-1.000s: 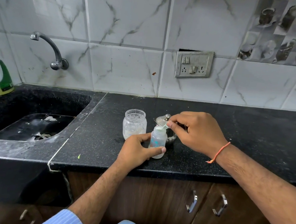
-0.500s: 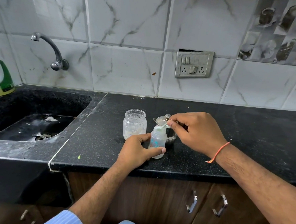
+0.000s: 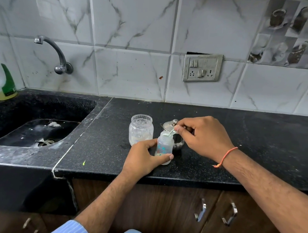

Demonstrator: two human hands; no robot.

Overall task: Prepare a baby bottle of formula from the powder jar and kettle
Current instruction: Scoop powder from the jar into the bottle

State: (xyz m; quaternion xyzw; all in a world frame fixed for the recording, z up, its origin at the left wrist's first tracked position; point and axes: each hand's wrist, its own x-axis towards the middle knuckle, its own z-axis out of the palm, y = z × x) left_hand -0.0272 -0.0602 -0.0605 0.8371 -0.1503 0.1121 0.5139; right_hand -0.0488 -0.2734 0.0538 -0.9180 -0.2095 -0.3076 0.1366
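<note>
A small clear baby bottle point(image 3: 164, 147) with a coloured print stands open on the black counter point(image 3: 100, 149). My left hand point(image 3: 143, 159) grips its lower part. My right hand point(image 3: 202, 135) pinches a pale green scoop point(image 3: 171, 133) whose bowl dips into the bottle's mouth. To the left of the bottle stands the open glass powder jar point(image 3: 141, 130) with a little white powder at the bottom. A small steel kettle point(image 3: 170, 125) with a knobbed lid stands behind the bottle, mostly hidden by my right hand.
A black sink point(image 3: 36, 132) lies to the left, with a wall tap point(image 3: 57, 54) above it and a green-and-white detergent bottle point(image 3: 2, 82) at its far corner. A switch and socket plate point(image 3: 202, 68) is on the tiled wall. Cabinet handles point(image 3: 200, 212) show below the counter edge.
Hardly anything has moved. My right hand keeps the scoop at the bottle's mouth and my left hand stays on the bottle.
</note>
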